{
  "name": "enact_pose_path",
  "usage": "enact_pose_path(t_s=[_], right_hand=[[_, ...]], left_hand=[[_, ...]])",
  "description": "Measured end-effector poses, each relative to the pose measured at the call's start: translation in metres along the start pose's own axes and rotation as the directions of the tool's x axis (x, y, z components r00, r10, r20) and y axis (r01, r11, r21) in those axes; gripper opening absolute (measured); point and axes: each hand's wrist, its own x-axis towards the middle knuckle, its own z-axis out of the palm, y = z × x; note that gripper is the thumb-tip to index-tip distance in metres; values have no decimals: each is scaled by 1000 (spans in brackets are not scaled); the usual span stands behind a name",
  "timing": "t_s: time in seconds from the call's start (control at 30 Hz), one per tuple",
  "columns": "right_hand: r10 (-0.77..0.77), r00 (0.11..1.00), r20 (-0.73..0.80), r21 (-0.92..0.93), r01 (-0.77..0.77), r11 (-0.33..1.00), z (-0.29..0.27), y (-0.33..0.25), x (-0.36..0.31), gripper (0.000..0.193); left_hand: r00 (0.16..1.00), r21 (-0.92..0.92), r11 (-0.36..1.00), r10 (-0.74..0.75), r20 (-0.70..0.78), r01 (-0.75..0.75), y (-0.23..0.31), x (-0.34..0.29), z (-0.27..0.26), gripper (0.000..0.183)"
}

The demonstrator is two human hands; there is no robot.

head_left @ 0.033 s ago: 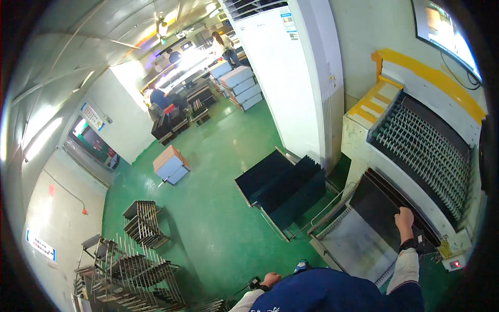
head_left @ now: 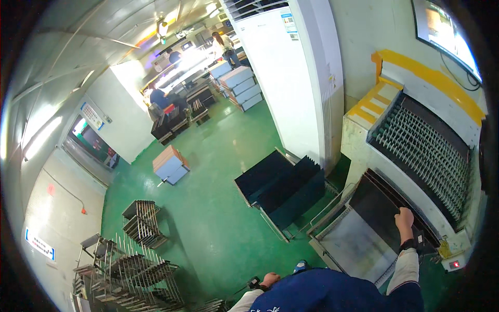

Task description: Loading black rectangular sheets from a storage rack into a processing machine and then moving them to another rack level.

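Observation:
My right hand [head_left: 404, 221] is closed at the edge of a dark flat panel [head_left: 371, 208], which leans with other dark panels in a metal rack at the right. A pale grey sheet-like surface [head_left: 358, 242] lies in the nearer part of that rack [head_left: 325, 249]. Low in the middle, close to my blue top, is my left hand [head_left: 270, 280]. Its fingers are mostly hidden, and I see nothing held in it. Both wrists wear a small dark device.
A roller conveyor machine [head_left: 423, 151] stands beyond the rack. Left of it are a tall white cabinet unit [head_left: 296, 78] and a rack of dark panels [head_left: 291, 192]. Empty metal racks [head_left: 138, 275] crowd the lower left. Blue-grey boxes [head_left: 171, 165] sit on the green floor; people work far back.

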Motion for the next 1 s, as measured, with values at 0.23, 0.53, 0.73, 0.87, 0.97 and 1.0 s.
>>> enact_pose_path(t_s=[0.23, 0.53, 0.73, 0.87, 0.97, 1.0], right_hand=[[-73, 981, -180, 45, 82, 996, -87, 3, 7, 29], [66, 977, -203, 555, 59, 830, -243, 38, -17, 44], [426, 864, -267, 959, 192, 210, -225, 130, -24, 47], [440, 897, -48, 950, 176, -256, -201, 139, -30, 43], [327, 944, -49, 906, 180, -384, -182, 123, -33, 40], [341, 940, -8, 899, 156, -408, -181, 119, -35, 36]], left_hand=[[999, 178, 983, 31, 33, -37, 2, 10, 1, 37], [995, 38, 996, -79, 61, 76, 54, 10, -7, 38], [998, 22, 999, -27, 53, 26, 64, 13, -6, 36], [987, 50, 999, -15, 159, 8, 74, 10, -13, 36], [892, 473, 758, 360, 272, -450, 69, 16, -11, 36], [961, 353, 900, 195, 196, -254, 91, 3, -12, 35]])
